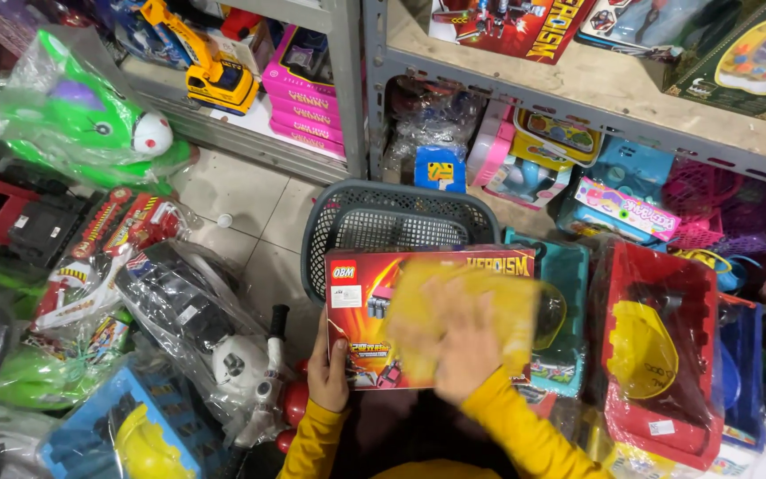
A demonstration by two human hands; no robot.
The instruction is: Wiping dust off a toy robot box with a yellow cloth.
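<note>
Yellow sleeves [498, 426] are seen nearest the camera, at the bottom edge of the view. The left hand [328, 371] is clamped on the lower left corner of a red toy box [361, 310], thumb laid on its front. The right hand [454, 341] is pressed flat on the box front with a yellow cloth [498, 306] under it; hand and cloth are blurred, so the finger positions cannot be told exactly. The two hands are apart, one at the corner, one at the middle of the box. The box is held upright over the floor, just in front of a dark plastic basket [383, 208]. A teal toy package [565, 275] is seen just beside the box's right edge, and a red toy with a yellow part, wrapped in plastic [667, 355], further right. Bagged toys, among them a green one [90, 124], are piled on the floor at left. A yellow toy excavator [210, 71] is noted on the lower shelf [250, 142] behind.
</note>
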